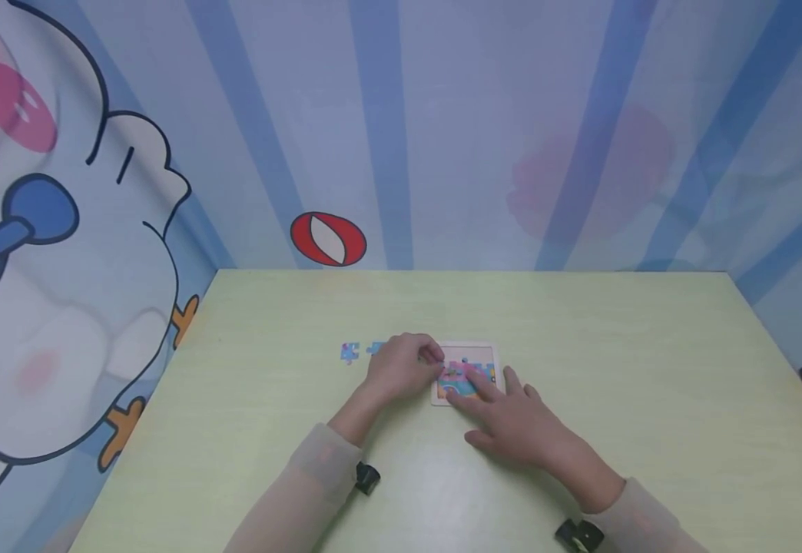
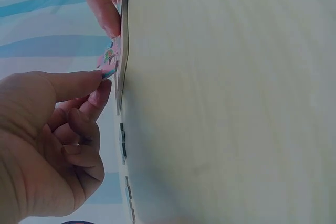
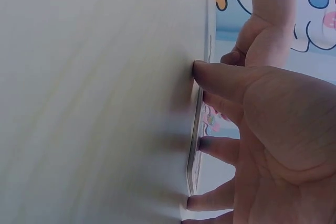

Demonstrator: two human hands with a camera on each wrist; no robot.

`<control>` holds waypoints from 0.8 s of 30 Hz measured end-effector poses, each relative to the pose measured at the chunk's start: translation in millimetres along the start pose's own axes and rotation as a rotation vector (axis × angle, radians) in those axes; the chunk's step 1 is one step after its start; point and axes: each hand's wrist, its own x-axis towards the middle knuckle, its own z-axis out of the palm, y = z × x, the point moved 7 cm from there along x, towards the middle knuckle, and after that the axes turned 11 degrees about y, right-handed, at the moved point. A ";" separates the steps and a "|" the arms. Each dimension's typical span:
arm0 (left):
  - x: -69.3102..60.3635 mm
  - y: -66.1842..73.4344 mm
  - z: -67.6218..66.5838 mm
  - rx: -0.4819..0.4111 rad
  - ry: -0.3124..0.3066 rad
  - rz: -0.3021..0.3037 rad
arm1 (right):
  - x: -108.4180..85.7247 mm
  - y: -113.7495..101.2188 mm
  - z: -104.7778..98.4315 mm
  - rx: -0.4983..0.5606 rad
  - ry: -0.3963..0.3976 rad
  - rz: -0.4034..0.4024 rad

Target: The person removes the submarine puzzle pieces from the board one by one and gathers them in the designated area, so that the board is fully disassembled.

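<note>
A small framed jigsaw (image 1: 466, 347) lies on the table, its lower part covered with colourful pieces and its upper part bare. My left hand (image 1: 404, 369) is at the frame's left side; in the left wrist view this hand (image 2: 58, 140) pinches a puzzle piece (image 2: 109, 73) between thumb and fingertip, tilted at the frame's edge. My right hand (image 1: 521, 422) is spread, with fingertips on the puzzle and others on the table beside it; the right wrist view shows the hand (image 3: 262, 129) with its thumb on the tabletop.
A loose blue puzzle piece (image 1: 349, 352) lies left of my left hand, and another (image 1: 375, 348) is partly hidden behind that hand. The pale wooden table (image 1: 270, 322) meets a printed blue cloth backdrop (image 1: 456, 153) at its far edge.
</note>
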 end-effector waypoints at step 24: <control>-29.7 -75.5 -83.0 -0.075 0.109 -0.122 | -0.2 -2.8 -2.0 -0.006 -0.014 -0.005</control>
